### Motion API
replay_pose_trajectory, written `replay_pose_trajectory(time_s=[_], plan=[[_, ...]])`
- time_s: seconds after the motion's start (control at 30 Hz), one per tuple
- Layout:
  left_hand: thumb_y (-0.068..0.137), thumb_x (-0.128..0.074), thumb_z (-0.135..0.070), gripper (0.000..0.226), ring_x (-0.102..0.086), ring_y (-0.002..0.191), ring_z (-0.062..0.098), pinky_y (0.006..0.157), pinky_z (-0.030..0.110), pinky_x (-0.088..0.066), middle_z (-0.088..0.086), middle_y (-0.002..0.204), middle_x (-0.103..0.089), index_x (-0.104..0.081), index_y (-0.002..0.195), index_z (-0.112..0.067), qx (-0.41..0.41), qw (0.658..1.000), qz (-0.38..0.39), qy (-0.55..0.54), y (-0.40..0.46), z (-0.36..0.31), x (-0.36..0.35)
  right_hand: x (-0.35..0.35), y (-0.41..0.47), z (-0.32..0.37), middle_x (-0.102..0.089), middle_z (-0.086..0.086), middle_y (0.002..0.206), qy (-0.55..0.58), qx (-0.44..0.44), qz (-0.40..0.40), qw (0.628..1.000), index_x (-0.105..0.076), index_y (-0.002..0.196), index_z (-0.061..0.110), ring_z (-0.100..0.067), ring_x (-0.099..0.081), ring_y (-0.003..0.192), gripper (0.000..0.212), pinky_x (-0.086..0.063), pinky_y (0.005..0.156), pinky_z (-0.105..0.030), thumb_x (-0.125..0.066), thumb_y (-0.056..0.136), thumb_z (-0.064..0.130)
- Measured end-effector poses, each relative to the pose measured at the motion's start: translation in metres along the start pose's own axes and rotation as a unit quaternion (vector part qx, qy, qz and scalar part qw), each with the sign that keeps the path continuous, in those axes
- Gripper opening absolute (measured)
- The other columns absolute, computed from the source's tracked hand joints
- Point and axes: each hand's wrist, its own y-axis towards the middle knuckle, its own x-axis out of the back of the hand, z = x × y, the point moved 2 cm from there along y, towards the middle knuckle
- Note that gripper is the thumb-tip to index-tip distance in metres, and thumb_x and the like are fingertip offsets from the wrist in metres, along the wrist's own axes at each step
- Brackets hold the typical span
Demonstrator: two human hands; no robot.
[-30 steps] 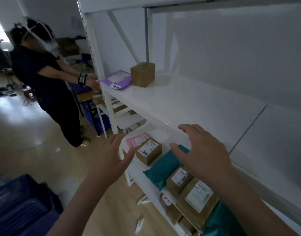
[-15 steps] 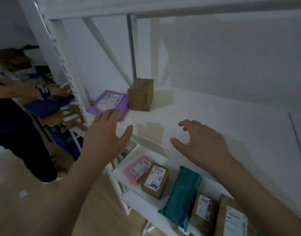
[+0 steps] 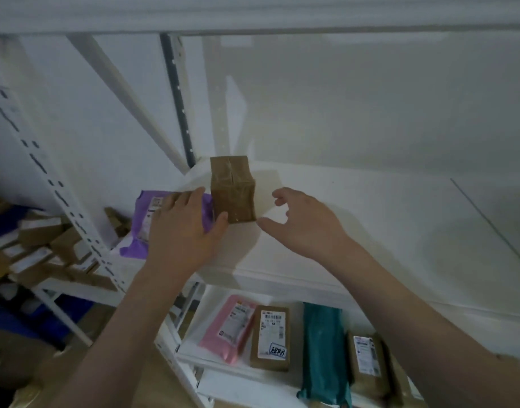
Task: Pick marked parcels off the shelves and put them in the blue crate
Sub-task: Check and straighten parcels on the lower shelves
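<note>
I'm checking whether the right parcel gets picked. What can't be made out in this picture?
Head view only:
- Brown box: no label or mark shows on the faces turned to the camera.
- Purple mailer: label partly behind the left hand, its print too small.
- Right hand: near the box, contact unclear.
- Blue crate: out of frame.
- Teal mailer: bottom edge cuts it off.
</note>
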Motion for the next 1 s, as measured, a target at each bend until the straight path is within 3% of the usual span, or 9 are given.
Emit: replay_pose_trajectory(time_s=[0.07, 0.2, 0.43, 0.53, 0.67, 0.87, 1.0], plan=[[0.095, -0.052, -0.057, 0.066, -0.047, 0.133, 0.035, 0.107, 0.048, -0.041, 0.012, 0.142, -0.057, -0.048, 0.144, -0.012, -0.015, 0.999, 0.025, -0.014, 0.010, 0.008, -0.007, -0.011, 0.008, 0.011, -0.049, 0.011, 0.144, -0.001, -0.016, -0.008, 1.000, -0.037, 0.148, 0.029, -0.016, -0.056, 0.123, 0.073, -0.048, 0.100, -0.040, -0.056, 0.086, 0.064], [0.088, -0.042, -0.065, 0.063, -0.051, 0.124, 0.032, 0.096, 0.046, -0.048, 0.006, 0.128, -0.064, -0.054, 0.130, -0.019, -0.053, 0.996, 0.040, -0.055, 0.020, 0.017, -0.017, -0.029, 0.021, 0.021, -0.049, 0.008, 0.146, 0.028, -0.054, -0.009, 0.998, -0.034, 0.151, 0.026, -0.017, -0.055, 0.125, 0.079, -0.048, 0.101, -0.039, -0.061, 0.085, 0.061], [0.088, -0.037, -0.065, 0.058, -0.054, 0.114, 0.024, 0.096, 0.044, -0.040, -0.001, 0.110, -0.066, -0.058, 0.116, -0.020, -0.110, 0.990, 0.039, -0.084, 0.025, 0.007, -0.023, -0.032, 0.018, 0.021, -0.056, 0.010, 0.134, 0.081, -0.069, -0.027, 0.994, -0.045, 0.140, 0.029, -0.013, -0.058, 0.112, 0.065, -0.049, 0.089, -0.032, -0.064, 0.085, 0.056], [0.087, -0.036, -0.065, 0.058, -0.053, 0.115, 0.022, 0.099, 0.044, -0.040, -0.002, 0.111, -0.064, -0.058, 0.116, -0.020, -0.127, 0.985, 0.051, -0.105, 0.019, -0.013, -0.026, -0.018, 0.002, 0.007, -0.057, 0.015, 0.130, 0.070, -0.081, -0.049, 0.993, -0.046, 0.137, 0.032, -0.010, -0.060, 0.103, 0.059, -0.052, 0.087, -0.036, -0.062, 0.086, 0.058], [0.088, -0.036, -0.065, 0.059, -0.052, 0.119, 0.021, 0.103, 0.049, -0.041, -0.003, 0.113, -0.064, -0.059, 0.119, -0.021, -0.168, 0.973, 0.071, -0.143, 0.006, -0.050, -0.034, 0.003, -0.029, -0.022, -0.058, 0.017, 0.125, 0.032, -0.113, -0.097, 0.988, -0.048, 0.133, 0.034, -0.009, -0.061, 0.098, 0.054, -0.053, 0.084, -0.037, -0.060, 0.086, 0.059], [0.090, -0.041, -0.062, 0.056, -0.053, 0.119, 0.016, 0.101, 0.039, -0.038, -0.010, 0.118, -0.064, -0.056, 0.129, -0.024, -0.213, 0.956, 0.074, -0.186, -0.014, -0.090, -0.042, 0.028, -0.056, -0.054, -0.055, 0.015, 0.129, 0.003, -0.141, -0.150, 0.979, -0.046, 0.136, 0.035, -0.008, -0.060, 0.104, 0.057, -0.052, 0.087, -0.036, -0.060, 0.085, 0.058], [0.090, -0.041, -0.061, 0.075, -0.048, 0.127, 0.018, 0.107, 0.038, -0.032, -0.007, 0.133, -0.061, -0.032, 0.153, -0.022, -0.180, 0.961, 0.079, -0.195, -0.006, -0.089, -0.039, 0.027, -0.060, -0.062, -0.054, 0.019, 0.128, -0.004, -0.136, -0.148, 0.980, -0.044, 0.136, 0.039, -0.004, -0.057, 0.104, 0.056, -0.048, 0.083, -0.029, -0.058, 0.086, 0.062]])
